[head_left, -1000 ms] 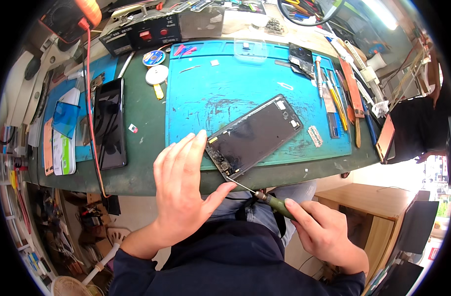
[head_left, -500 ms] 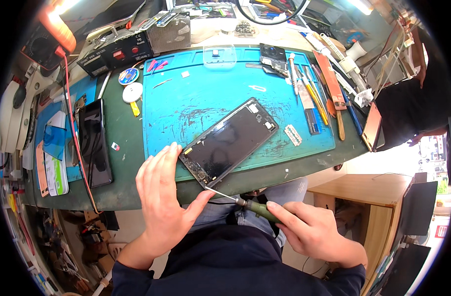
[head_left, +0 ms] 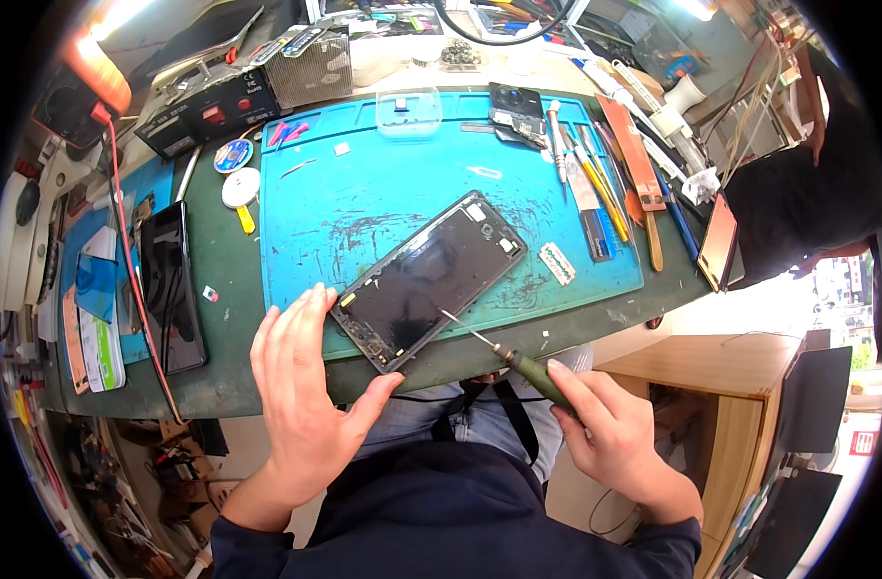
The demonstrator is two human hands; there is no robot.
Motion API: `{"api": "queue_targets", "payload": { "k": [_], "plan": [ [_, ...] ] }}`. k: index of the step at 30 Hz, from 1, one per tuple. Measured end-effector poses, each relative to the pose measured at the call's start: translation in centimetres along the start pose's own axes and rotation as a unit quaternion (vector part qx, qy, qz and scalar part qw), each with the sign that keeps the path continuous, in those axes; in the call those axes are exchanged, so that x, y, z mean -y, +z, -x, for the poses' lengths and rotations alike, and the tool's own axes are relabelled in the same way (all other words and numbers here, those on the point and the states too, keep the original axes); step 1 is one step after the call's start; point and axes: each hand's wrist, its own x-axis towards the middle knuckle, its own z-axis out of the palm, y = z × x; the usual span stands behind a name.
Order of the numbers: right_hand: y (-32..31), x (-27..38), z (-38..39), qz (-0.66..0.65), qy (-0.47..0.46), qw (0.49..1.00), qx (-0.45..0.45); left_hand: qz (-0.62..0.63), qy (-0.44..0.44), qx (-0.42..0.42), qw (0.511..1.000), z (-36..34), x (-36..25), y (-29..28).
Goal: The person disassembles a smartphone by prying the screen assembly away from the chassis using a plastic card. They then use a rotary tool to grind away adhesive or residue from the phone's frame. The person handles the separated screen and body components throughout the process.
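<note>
An opened phone (head_left: 417, 280) with a dark inner face lies aslant at the near edge of the blue work mat (head_left: 364, 183), its lower corner past the mat. My left hand (head_left: 311, 405) spans its left end, fingertips at the upper left corner and thumb at the lower corner. In my right hand (head_left: 610, 425) is a green-handled screwdriver (head_left: 537, 376) with a thin metal shaft. Its tip is at the phone's near long edge, around the middle; whether it touches cannot be made out.
Right of the phone lies a razor blade (head_left: 557, 263). Tweezers and other hand tools (head_left: 595, 183) line the mat's right side. A clear plastic box (head_left: 408, 114) stands at the back. Another black phone (head_left: 171, 289) lies left, beside a red cable (head_left: 132, 241). A person (head_left: 788, 212) stands at right.
The screwdriver tip has moved from the phone's lower corner up and right along its near edge. My right hand has shifted slightly right. The left hand keeps its hold on the phone.
</note>
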Motion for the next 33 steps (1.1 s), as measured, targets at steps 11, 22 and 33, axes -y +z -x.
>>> {"api": "queue_targets", "payload": {
  "k": [11, 22, 33],
  "plan": [
    [0.3, 0.2, 0.6, -0.012, -0.012, 1.0, -0.006, -0.008, 0.002, -0.007, 1.0, -0.1, 0.0, 0.0],
    [2.1, -0.1, 1.6, 0.0, 0.012, 0.998, -0.068, -0.003, -0.001, -0.023, 1.0, 0.0, 0.1, 0.4],
    [2.5, -0.5, 1.7, 0.01, 0.03, 0.995, -0.096, -0.015, -0.007, -0.025, 1.0, 0.3, 0.1, 0.4]
  ]
}}
